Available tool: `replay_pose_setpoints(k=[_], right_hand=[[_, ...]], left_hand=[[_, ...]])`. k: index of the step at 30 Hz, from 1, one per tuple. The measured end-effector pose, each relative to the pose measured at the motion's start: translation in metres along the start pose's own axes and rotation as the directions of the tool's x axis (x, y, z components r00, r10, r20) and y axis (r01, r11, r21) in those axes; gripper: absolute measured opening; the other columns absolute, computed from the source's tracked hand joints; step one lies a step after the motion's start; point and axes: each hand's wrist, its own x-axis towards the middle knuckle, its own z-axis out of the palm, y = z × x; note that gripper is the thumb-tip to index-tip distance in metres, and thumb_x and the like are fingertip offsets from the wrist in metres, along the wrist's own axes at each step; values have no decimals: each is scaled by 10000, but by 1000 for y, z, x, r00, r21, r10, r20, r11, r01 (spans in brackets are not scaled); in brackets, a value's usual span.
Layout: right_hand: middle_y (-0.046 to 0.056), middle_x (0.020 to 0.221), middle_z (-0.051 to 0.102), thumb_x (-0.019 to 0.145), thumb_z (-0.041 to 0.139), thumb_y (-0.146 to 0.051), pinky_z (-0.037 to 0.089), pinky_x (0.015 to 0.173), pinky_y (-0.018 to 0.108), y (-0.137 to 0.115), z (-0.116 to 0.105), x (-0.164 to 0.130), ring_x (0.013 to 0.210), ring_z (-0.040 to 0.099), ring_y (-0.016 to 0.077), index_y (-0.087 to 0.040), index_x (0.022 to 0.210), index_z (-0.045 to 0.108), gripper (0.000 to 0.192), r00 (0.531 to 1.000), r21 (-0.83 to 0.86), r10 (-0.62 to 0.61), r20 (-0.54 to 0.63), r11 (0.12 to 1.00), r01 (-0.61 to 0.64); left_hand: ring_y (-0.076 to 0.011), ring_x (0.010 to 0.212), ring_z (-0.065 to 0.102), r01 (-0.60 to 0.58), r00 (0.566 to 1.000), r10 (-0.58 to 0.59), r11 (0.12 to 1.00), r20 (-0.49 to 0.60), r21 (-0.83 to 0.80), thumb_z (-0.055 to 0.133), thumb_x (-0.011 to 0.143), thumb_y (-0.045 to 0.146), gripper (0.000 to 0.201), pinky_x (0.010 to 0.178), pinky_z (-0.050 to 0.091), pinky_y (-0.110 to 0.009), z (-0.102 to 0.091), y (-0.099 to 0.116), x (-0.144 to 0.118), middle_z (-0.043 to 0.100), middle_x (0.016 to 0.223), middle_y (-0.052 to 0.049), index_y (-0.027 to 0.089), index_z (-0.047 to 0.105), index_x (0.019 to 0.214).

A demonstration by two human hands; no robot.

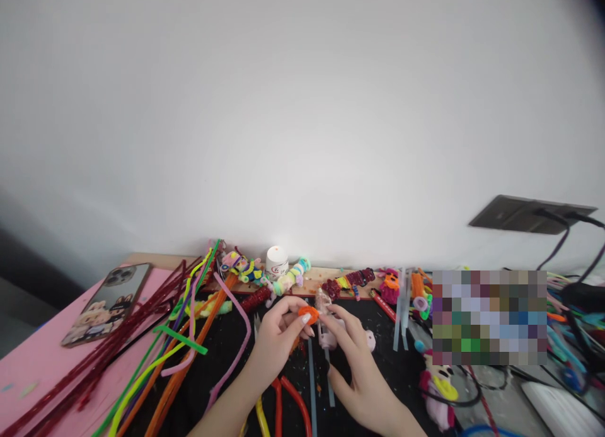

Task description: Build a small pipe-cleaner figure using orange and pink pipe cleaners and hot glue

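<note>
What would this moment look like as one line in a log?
left hand: pinching orange piece | right hand: holding pink tool | pipe cleaners left | phone far left

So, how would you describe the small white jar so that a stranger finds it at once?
Look along the white wall to the back edge of the wooden desk. The small white round jar stands there, just beyond the hands. It is the only plain white thing among the colourful fuzzy craft pieces.
</note>
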Motion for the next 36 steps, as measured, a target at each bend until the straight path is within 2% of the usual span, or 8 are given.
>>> replay_pose_setpoints(k=[9,20,28,36], right_hand=[[79,1433,226,703,476,-70,269,1029,512,-1,0,0,1319,216,291,-270,1366,290,717,1000,22,0,-7,1000,0],[60,1436,214,784,430,-89,227,1064,481,6,0,-4,1332,198,256,-277,1354,323,610,999,151,8,-37,989,-2],[85,1434,224,758,453,-76,250,1043,515,4,1,-3,1320,220,290,-259,1367,313,651,999,110,-19,-41,994,24],[77,1443,215,761,433,-68,247,1051,501,5,2,-4,1330,201,275,-249,1365,320,641,999,132,-32,-40,991,37]], left_hand=[[-119,604,594,-4,1000,4,1000,-9,15,560,777,261,133,581,492,-234,0,1,-1,600,709,10,158,553,860],[-115,599,587,-11,1000,11,1000,-16,0,567,783,267,148,583,492,-234,0,0,0,588,692,10,148,540,867],[-120,602,590,-12,999,12,1000,-35,1,562,781,272,149,589,489,-238,0,0,0,598,695,10,155,540,872],[-125,601,594,-13,999,13,1000,-38,14,564,772,270,155,588,492,-242,0,0,0,601,701,3,154,545,874]])
